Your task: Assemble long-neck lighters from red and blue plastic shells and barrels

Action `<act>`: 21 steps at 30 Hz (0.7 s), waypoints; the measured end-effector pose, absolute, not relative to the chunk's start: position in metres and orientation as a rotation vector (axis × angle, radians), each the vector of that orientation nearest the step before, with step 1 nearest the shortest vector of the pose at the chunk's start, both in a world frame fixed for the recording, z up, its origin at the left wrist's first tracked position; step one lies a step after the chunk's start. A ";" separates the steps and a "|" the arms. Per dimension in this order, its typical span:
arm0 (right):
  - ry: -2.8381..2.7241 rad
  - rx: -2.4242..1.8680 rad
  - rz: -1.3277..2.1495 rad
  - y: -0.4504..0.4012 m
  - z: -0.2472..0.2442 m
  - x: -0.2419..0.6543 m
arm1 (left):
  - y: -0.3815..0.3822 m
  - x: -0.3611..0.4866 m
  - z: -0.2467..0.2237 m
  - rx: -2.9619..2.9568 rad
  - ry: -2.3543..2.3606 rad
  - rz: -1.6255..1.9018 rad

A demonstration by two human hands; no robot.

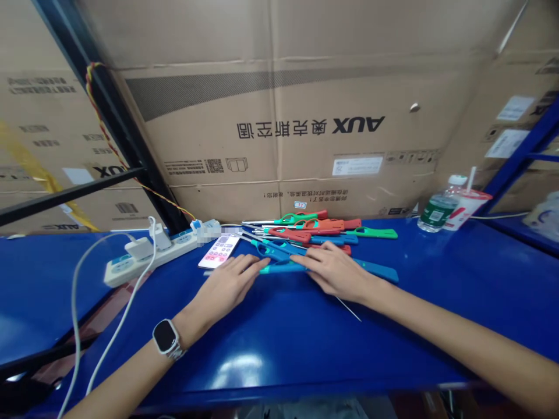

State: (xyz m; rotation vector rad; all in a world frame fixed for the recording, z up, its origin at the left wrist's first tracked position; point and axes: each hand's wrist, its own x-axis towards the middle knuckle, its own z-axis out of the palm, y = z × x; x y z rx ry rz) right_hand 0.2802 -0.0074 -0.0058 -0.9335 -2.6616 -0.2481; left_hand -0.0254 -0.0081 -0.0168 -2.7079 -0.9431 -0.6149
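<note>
A blue stick lighter [286, 267] lies lengthwise between my hands near the middle of the table. My left hand [231, 279] is closed on its nozzle end, with the thumb and fingers pressed together. Its handle end is gripped by my right hand [334, 269], whose fingers partly cover it. Just behind is a pile of stick lighters, among them a red one [290, 234], a green one [378, 233] and another blue one [275, 250]. A thin metal rod [349, 309] sticks out below my right hand; its other end is hidden.
A phone [219, 250] with a lit screen lies left of the pile, beside a white power strip [126, 269] with plugs and cables. A water bottle [439, 206] and a red-white cup [469, 206] stand at the right. Cardboard boxes [305, 87] wall off the back.
</note>
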 end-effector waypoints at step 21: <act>-2.529 -1.297 -0.257 0.064 -0.013 0.285 | 0.061 0.092 -0.061 -2.543 -2.070 -0.810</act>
